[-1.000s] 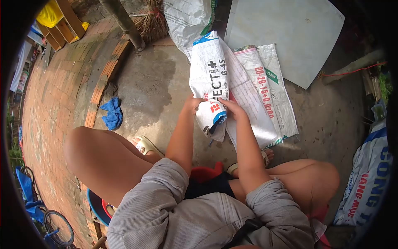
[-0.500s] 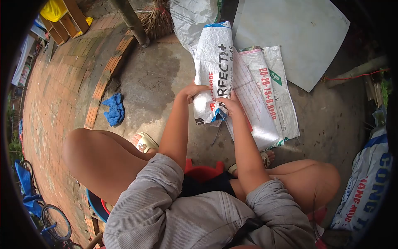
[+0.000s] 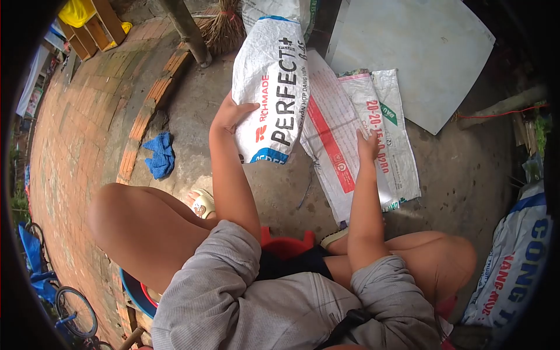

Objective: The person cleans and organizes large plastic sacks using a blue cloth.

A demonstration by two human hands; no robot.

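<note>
My left hand (image 3: 231, 115) grips the left edge of a white woven sack (image 3: 274, 87) printed "RICHMADE PERFECT", its thumb lying over the front. The sack hangs lengthwise above the concrete, its blue-banded end towards me. To the right, my right hand (image 3: 368, 144) is over flattened sacks on the ground, fingertips apart and pointing away from me. Beneath it are a white sack with a red stripe (image 3: 331, 143) and a white sack with red numbers (image 3: 399, 137), which overlap one another.
Beyond the sacks lies a large grey sheet (image 3: 408, 58). A blue cloth (image 3: 158, 155) rests by the brick edging (image 3: 143, 119) at left. A straw broom (image 3: 224, 29) stands near a post (image 3: 188, 32). A lettered sack (image 3: 513, 256) is at right.
My left hand has carried the PERFECT sack leftward. My right hand has let go of it and moved right, over the flattened sacks. More of the red-striped sack shows.
</note>
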